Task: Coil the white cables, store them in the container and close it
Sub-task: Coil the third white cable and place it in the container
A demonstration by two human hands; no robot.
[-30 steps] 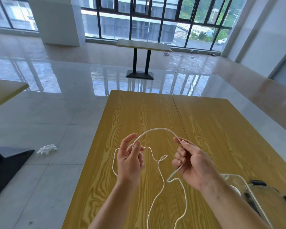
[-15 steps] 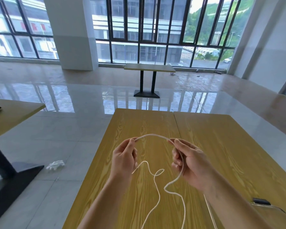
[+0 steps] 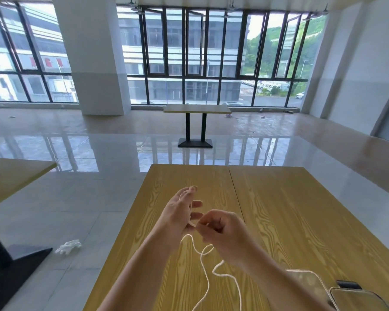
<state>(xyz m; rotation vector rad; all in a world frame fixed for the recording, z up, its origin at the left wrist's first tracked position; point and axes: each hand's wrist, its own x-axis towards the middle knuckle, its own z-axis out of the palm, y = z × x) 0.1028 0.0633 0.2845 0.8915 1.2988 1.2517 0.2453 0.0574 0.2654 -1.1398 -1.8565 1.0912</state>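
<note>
1. Pinching the white cable (image 3: 203, 254) between thumb and fingertips, your right hand (image 3: 222, 234) sits curled over the middle of the desk (image 3: 290, 221), right beside your left.
2. Your left hand (image 3: 180, 212) is raised with fingers spread and mostly straight; cable runs up around them, and one strand shows near the fingertips (image 3: 192, 188).
3. How many turns sit on the left hand: can't tell, the back of the hand hides them.
4. The rest of the cable hangs from between your hands in loose loops, trailing down over the desk and out of the bottom edge of view.
5. Clear container (image 3: 310, 286) sits at the desk's near right corner, partly behind your right forearm; its lid (image 3: 357, 301) is just beside it, cut off by the frame.
6. A white scrap (image 3: 68, 246) lies on the floor left of the desk.
</note>
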